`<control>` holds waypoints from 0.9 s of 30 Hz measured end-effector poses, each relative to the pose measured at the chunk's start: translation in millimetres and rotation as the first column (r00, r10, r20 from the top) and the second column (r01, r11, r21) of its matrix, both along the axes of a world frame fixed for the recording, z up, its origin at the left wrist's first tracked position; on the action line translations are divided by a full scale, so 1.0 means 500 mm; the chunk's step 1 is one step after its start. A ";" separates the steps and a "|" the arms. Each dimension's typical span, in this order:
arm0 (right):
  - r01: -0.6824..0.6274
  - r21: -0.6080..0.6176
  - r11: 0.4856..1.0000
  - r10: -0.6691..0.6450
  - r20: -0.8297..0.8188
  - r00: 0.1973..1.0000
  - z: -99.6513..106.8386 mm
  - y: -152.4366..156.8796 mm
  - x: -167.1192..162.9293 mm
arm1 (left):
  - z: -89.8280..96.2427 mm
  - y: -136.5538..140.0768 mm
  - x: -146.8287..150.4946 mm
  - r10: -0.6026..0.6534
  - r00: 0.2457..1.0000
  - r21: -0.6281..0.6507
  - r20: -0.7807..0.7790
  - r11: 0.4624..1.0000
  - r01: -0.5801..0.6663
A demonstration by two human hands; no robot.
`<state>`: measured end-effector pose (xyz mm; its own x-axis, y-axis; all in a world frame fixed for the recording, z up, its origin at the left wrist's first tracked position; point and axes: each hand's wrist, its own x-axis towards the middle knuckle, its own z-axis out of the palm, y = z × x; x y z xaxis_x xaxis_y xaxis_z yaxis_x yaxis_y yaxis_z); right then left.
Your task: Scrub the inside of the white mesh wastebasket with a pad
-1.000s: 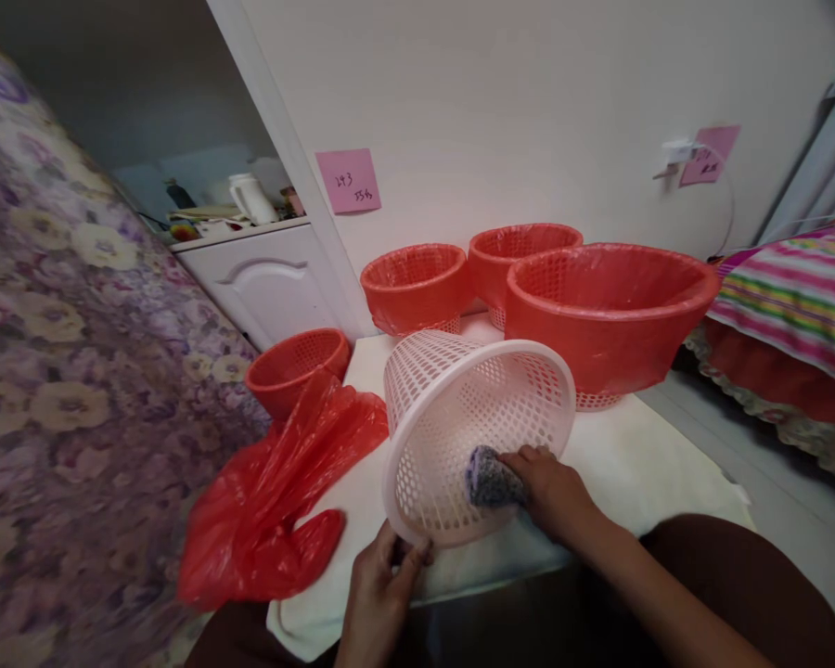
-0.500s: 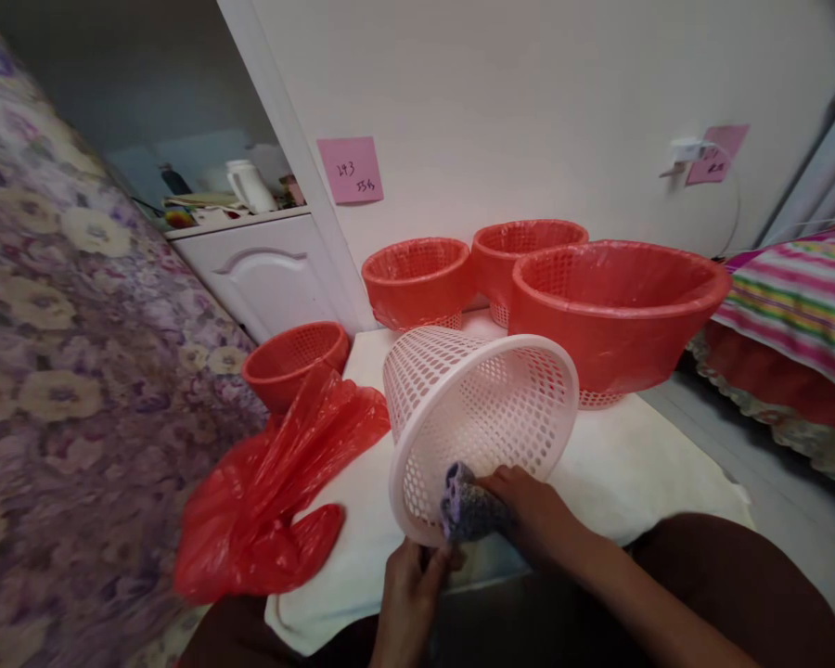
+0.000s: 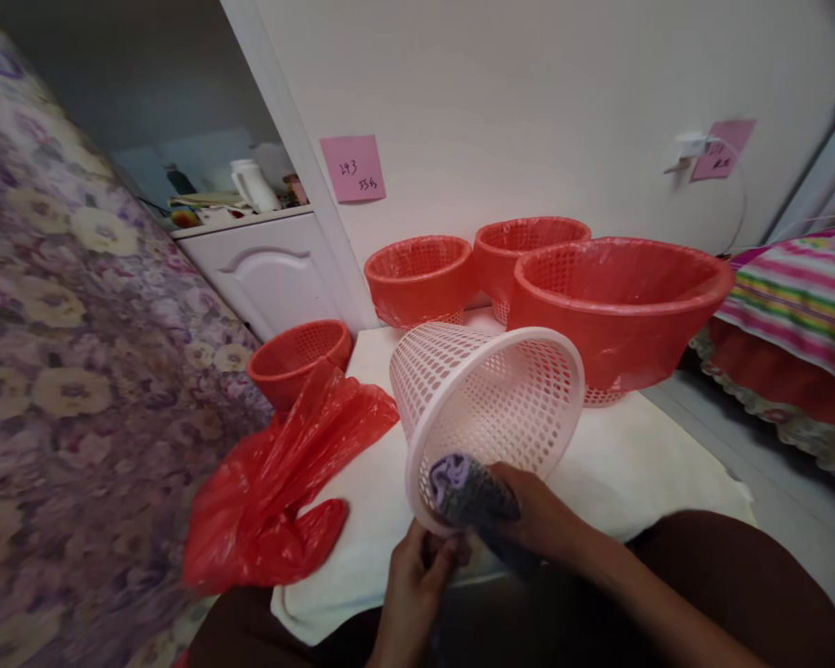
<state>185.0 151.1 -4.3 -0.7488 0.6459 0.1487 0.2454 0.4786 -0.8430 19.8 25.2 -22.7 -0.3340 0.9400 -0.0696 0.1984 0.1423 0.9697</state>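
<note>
A white perforated plastic basket [image 3: 487, 399] lies tilted on its side on the white table [image 3: 640, 464], its mouth facing me. My left hand [image 3: 417, 584] grips the basket's lower rim. My right hand [image 3: 535, 520] holds a grey-purple cloth [image 3: 459, 487] pressed against the inside of the basket near that rim. A crumpled red plastic bag [image 3: 278, 492] lies on the table just left of the basket.
Behind the basket stand a large red-lined basket [image 3: 619, 306] and two smaller ones [image 3: 417, 278] [image 3: 529, 246]. An unlined red basket [image 3: 299, 357] sits at the left by a floral-covered surface [image 3: 62, 371]. A striped bed [image 3: 800, 297] is at the right; a white cabinet [image 3: 264, 269] stands behind.
My right hand has slid the cloth leftward and down along the inside of the basket toward the lower rim. My left hand has shifted slightly right along the rim.
</note>
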 end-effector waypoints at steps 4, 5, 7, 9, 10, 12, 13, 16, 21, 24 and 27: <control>-0.045 0.046 0.998 0.041 0.078 0.996 -0.011 -0.023 -0.016 | -0.036 0.003 0.011 0.025 1.000 0.002 -0.016 1.000 -0.025; -0.040 0.115 0.993 0.022 0.155 0.988 -0.016 -0.019 -0.015 | -0.036 0.003 0.010 0.034 0.999 0.001 -0.034 0.999 -0.034; -0.035 0.239 0.970 -0.040 0.304 0.952 -0.026 -0.001 -0.004 | -0.028 0.002 0.003 0.046 0.996 -0.007 -0.077 0.999 -0.047; -0.014 0.309 0.951 -0.116 0.396 0.911 -0.031 0.023 0.013 | -0.010 0.000 -0.009 0.050 0.993 -0.015 -0.110 0.999 -0.052; 0.010 0.331 0.944 -0.155 0.415 0.896 -0.031 0.035 0.023 | 0.002 -0.001 -0.015 0.048 0.992 -0.018 -0.121 0.999 -0.050; 0.075 0.355 0.932 -0.228 0.415 0.881 -0.029 0.056 0.041 | 0.024 -0.003 -0.025 0.039 0.989 -0.016 -0.143 0.999 -0.042; 0.106 0.362 0.926 -0.260 0.408 0.875 -0.027 0.063 0.048 | 0.034 -0.004 -0.029 0.040 0.987 -0.009 -0.154 0.999 -0.041; 0.162 0.357 0.920 -0.301 0.378 0.876 -0.021 0.064 0.053 | 0.044 -0.004 -0.026 0.082 0.990 0.029 -0.114 0.996 -0.079; 0.048 0.082 0.995 -0.053 0.054 0.997 -0.019 0.007 0.009 | -0.009 0.005 0.012 0.082 0.993 0.017 0.085 0.996 -0.083; -0.036 0.055 0.998 0.034 0.033 0.999 -0.025 -0.024 -0.016 | -0.043 0.007 0.019 0.077 0.992 0.003 0.104 0.997 -0.077; -0.043 0.138 0.989 0.025 0.133 0.991 -0.035 -0.021 -0.017 | -0.051 0.004 0.001 0.097 0.992 0.011 0.078 0.995 -0.098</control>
<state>176.3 140.5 -21.7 -0.7890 0.5992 0.1356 0.3302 0.5998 -0.7288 20.1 27.3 -48.0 -0.4181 0.9044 -0.0849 0.1090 0.1427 0.9838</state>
